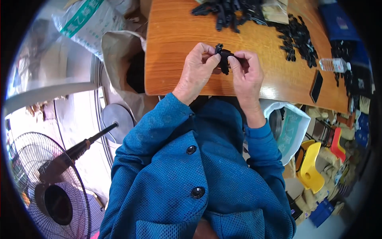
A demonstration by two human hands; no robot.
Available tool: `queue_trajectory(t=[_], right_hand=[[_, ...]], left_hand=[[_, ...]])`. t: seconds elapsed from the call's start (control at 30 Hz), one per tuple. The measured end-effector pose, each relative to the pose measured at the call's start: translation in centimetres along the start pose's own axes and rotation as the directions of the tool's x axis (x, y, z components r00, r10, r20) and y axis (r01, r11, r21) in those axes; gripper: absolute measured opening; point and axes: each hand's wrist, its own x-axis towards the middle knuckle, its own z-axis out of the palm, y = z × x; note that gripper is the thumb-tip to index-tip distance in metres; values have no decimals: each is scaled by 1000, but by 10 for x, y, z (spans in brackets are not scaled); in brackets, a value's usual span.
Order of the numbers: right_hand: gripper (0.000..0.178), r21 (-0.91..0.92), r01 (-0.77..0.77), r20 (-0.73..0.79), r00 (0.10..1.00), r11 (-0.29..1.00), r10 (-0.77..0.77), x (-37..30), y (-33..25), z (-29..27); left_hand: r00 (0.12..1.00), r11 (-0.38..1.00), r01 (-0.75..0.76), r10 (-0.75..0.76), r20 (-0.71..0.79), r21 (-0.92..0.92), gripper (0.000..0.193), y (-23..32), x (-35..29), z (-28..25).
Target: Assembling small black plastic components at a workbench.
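Both my hands come together over the near edge of a wooden table (175,36). Between them is a small black plastic part (224,59), raised just above the tabletop. My left hand (197,67) pinches its left side between thumb and fingers. On the other side, my right hand (247,75) grips it with thumb and bent forefinger. The fingers cover some of the part, so its exact kind is not clear. Farther back lies a pile of similar long black parts (229,12), with a looser heap of small black pieces (296,40) to its right.
A dark phone (316,86) and a clear plastic bottle (334,65) lie at the table's right. An open paper sack (119,51) stands left of the table, a white bag (292,127) below its near edge. A standing fan (55,191) is at lower left, a yellow chair (312,169) at right.
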Motion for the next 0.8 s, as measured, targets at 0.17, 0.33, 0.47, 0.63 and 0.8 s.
queue_trajectory(t=[0.17,0.33,0.47,0.63,0.8], right_hand=[[18,-148,223,15,975,964,-223,-8,-19,37],[19,-303,427,101,903,852,-417,-5,-20,43],[20,-379,480,131,874,791,-467,-7,-23,43],[21,-414,425,180,905,805,-385,-13,-21,47],[41,-193,36,119,993,981,-13,-15,-22,31]], left_hand=[[993,986,-97,87,-73,-135,10,0,-10,-25],[990,947,-137,119,-79,-291,14,0,-21,-27],[994,902,24,-66,-82,-431,18,0,-24,-23],[976,863,155,-208,-59,-481,16,-13,-15,-32],[1000,889,-3,10,14,-458,21,-2,-6,-39]])
